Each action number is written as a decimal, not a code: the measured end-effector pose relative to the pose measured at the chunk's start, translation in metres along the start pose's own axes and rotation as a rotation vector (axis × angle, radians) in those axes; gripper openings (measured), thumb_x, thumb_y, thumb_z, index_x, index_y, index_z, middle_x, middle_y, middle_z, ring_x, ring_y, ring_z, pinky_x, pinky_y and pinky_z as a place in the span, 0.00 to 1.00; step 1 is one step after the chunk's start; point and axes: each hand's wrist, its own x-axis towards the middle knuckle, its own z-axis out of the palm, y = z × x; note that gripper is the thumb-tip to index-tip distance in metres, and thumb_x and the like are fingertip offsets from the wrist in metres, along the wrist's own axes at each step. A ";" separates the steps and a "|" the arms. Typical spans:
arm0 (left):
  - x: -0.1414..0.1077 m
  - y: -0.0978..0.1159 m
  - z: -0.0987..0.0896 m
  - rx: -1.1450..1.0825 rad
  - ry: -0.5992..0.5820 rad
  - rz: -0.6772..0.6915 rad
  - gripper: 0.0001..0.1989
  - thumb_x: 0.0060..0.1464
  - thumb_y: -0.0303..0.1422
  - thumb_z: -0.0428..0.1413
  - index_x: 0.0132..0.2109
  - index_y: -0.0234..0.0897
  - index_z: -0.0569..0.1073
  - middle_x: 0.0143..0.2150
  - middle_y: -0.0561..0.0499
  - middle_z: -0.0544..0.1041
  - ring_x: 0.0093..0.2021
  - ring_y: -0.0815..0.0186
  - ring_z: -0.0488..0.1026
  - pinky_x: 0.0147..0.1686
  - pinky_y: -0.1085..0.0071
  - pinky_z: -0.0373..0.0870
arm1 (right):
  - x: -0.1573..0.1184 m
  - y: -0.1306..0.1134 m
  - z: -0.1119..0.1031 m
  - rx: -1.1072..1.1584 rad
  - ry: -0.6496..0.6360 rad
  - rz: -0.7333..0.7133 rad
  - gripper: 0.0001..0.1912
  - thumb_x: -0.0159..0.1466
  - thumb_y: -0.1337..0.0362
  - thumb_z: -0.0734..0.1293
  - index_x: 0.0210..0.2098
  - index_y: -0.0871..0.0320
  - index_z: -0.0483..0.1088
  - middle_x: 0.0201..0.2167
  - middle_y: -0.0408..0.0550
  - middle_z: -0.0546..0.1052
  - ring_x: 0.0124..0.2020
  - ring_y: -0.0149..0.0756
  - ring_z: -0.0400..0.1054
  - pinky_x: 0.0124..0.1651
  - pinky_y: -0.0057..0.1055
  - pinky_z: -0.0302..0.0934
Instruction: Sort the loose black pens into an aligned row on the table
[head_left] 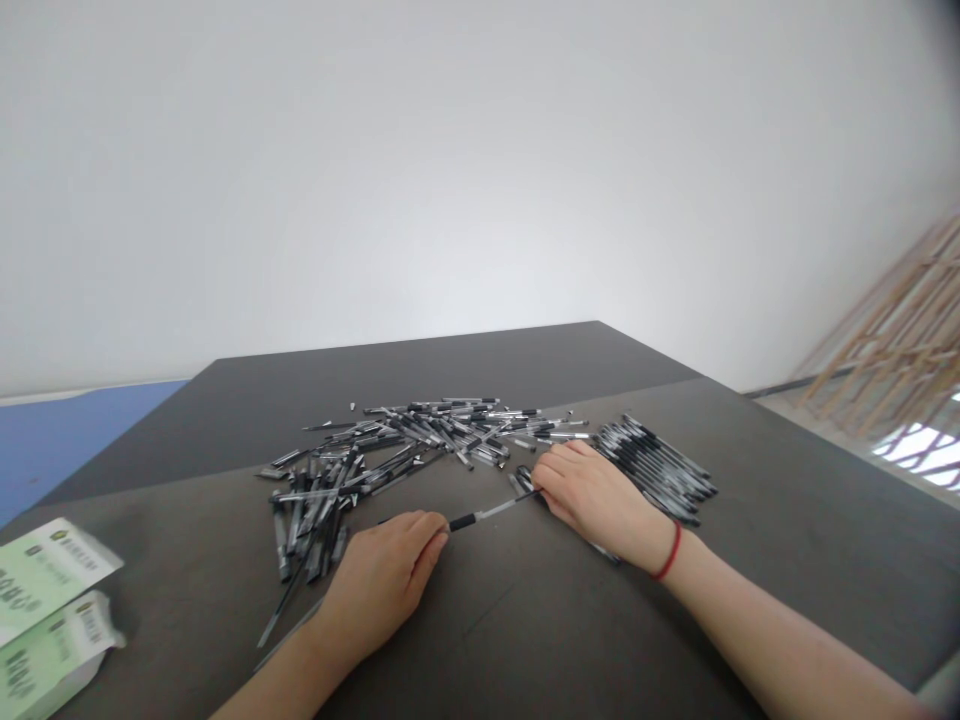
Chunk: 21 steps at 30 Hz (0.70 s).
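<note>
Holding pen | left end: left grip | right end: right grip

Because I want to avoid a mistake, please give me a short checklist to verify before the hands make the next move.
1. Left hand holding the pen: ok.
2. Right hand at the pen's other end: ok.
3. Both pen ends visible: not ok, hidden by the hands.
4. Row of pens lying side by side: ok.
5. Pile of pens in order: not ok, they lie crossed.
6. Ink level in the held pen: cannot tell.
</note>
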 end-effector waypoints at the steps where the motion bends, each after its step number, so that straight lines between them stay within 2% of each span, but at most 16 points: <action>1: 0.000 0.000 0.000 0.002 -0.005 0.000 0.12 0.63 0.35 0.41 0.42 0.42 0.69 0.37 0.52 0.75 0.38 0.64 0.72 0.37 0.70 0.64 | 0.000 0.000 0.000 0.003 0.002 0.003 0.05 0.63 0.70 0.60 0.30 0.58 0.64 0.31 0.47 0.70 0.34 0.38 0.59 0.40 0.35 0.48; 7: 0.001 0.003 -0.001 0.012 -0.039 0.002 0.13 0.64 0.36 0.40 0.43 0.42 0.68 0.38 0.52 0.74 0.39 0.64 0.71 0.37 0.70 0.63 | 0.000 -0.002 -0.002 0.011 0.002 -0.014 0.05 0.63 0.70 0.61 0.30 0.59 0.64 0.31 0.46 0.70 0.34 0.37 0.59 0.39 0.35 0.47; 11: 0.003 0.011 -0.002 0.033 -0.071 0.039 0.12 0.64 0.35 0.40 0.41 0.42 0.68 0.36 0.53 0.73 0.38 0.64 0.70 0.36 0.70 0.62 | 0.005 -0.019 -0.004 0.061 -0.001 -0.051 0.04 0.64 0.69 0.61 0.32 0.58 0.65 0.31 0.46 0.70 0.35 0.37 0.59 0.39 0.35 0.47; 16: 0.003 0.014 -0.001 0.032 -0.049 0.045 0.12 0.64 0.35 0.40 0.40 0.42 0.68 0.36 0.53 0.72 0.38 0.63 0.69 0.36 0.69 0.61 | 0.015 -0.041 -0.013 0.097 0.016 -0.078 0.03 0.64 0.67 0.62 0.37 0.58 0.66 0.34 0.47 0.71 0.37 0.38 0.61 0.42 0.36 0.49; 19: 0.003 0.011 0.000 0.021 -0.035 0.020 0.12 0.64 0.35 0.40 0.41 0.42 0.68 0.37 0.52 0.73 0.39 0.64 0.70 0.36 0.69 0.61 | 0.014 -0.037 -0.018 0.075 0.041 -0.013 0.06 0.61 0.66 0.65 0.39 0.58 0.67 0.40 0.50 0.71 0.42 0.41 0.60 0.44 0.37 0.50; 21: 0.003 0.010 0.000 0.019 -0.041 0.012 0.12 0.64 0.35 0.40 0.41 0.42 0.68 0.37 0.52 0.73 0.39 0.63 0.70 0.37 0.69 0.62 | 0.013 -0.032 -0.017 0.060 0.038 0.020 0.05 0.60 0.66 0.67 0.37 0.58 0.68 0.41 0.50 0.70 0.43 0.42 0.60 0.45 0.37 0.50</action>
